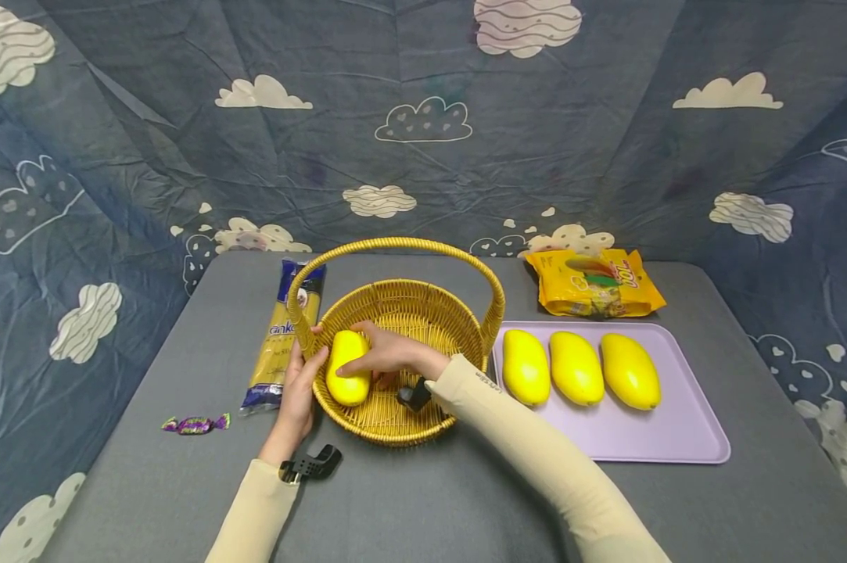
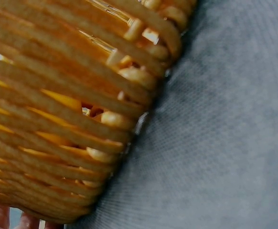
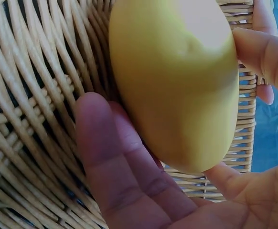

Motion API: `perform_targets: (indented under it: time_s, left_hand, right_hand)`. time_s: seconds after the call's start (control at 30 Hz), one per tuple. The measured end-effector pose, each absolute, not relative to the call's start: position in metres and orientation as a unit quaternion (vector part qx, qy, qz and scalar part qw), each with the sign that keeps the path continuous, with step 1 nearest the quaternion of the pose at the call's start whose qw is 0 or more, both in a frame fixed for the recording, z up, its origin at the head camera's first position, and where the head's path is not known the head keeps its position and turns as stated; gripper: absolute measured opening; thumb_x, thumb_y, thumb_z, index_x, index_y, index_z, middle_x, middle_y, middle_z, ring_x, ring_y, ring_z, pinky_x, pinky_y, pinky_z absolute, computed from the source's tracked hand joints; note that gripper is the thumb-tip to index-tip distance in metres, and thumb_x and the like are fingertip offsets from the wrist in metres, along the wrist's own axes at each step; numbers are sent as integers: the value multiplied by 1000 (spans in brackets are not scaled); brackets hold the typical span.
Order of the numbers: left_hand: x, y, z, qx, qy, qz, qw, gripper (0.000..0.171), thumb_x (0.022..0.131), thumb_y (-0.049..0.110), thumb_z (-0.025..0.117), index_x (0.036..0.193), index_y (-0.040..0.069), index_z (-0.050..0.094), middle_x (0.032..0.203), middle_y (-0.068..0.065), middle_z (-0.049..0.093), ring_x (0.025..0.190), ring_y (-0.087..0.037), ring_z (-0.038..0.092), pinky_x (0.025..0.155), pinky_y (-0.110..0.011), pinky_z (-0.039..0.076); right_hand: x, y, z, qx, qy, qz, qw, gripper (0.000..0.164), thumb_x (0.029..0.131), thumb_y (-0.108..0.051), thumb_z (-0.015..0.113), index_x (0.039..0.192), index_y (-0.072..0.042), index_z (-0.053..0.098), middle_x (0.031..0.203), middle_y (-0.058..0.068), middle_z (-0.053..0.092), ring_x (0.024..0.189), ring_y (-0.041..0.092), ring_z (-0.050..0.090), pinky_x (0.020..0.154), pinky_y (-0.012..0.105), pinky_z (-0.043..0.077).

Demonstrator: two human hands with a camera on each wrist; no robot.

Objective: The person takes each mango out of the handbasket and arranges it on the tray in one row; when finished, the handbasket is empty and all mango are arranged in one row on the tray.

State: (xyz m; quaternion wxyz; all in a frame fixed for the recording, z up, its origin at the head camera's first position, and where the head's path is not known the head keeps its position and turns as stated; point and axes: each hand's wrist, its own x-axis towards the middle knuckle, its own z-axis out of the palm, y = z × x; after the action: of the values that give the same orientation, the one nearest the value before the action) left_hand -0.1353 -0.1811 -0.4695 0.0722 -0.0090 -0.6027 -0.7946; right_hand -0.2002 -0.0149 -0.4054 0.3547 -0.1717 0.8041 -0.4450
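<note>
A yellow mango (image 1: 349, 367) is at the left side inside a round wicker basket (image 1: 395, 432) with a tall arched handle. My right hand (image 1: 391, 349) reaches into the basket and holds this mango, fingers and thumb about its sides. In the right wrist view the mango (image 3: 175, 90) lies close to the woven wall. My left hand (image 1: 298, 395) grips the basket's left rim near the foot of the handle, its thumb on the near side. The left wrist view has the wicker wall (image 2: 58, 105) up close, with only some fingertips at its lower left corner.
Three more mangoes lie in a row on a lilac tray (image 1: 676, 438) at the right. Behind it is a yellow packet (image 1: 595, 283). A pasta bag (image 1: 275, 356) lies left of the basket, and a purple-wrapped candy (image 1: 196, 424) is farther left on the grey table.
</note>
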Motion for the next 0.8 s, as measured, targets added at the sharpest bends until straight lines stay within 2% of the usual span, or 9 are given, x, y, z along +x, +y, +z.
perform_targets:
  time_s: [0.23,0.43,0.67,0.8]
  left_hand:
    - [-136,-181,-469,-9,-602,-795,70,42,101,12,45,139,4,31,146,-4,29,133,-17,28,108,-30,23]
    - [-135,-181,-469,-7,-601,-797,68,42,101,12,43,140,5,30,146,-4,29,133,-18,28,108,-30,23]
    - [-135,-181,-470,-6,-601,-796,73,40,100,13,45,138,7,33,145,-4,31,133,-18,29,107,-29,24]
    - [-135,-181,-470,-6,-604,-793,76,37,100,13,45,136,9,36,146,-3,31,133,-18,29,107,-31,23]
  right_hand:
    - [-201,-16,-407,-174,793,-462,357,85,77,-22,80,144,-15,27,111,16,48,71,33,62,66,46,54]
    - [-200,-15,-407,-172,786,-473,359,79,75,-19,81,138,-15,33,108,15,50,69,27,62,67,45,54]
    - [-198,-11,-406,-177,779,-474,369,79,75,-19,80,137,-14,31,104,16,50,65,26,60,63,44,54]
    - [-198,-7,-405,-184,784,-465,368,78,76,-21,79,138,-14,31,106,15,50,69,24,60,64,41,54]
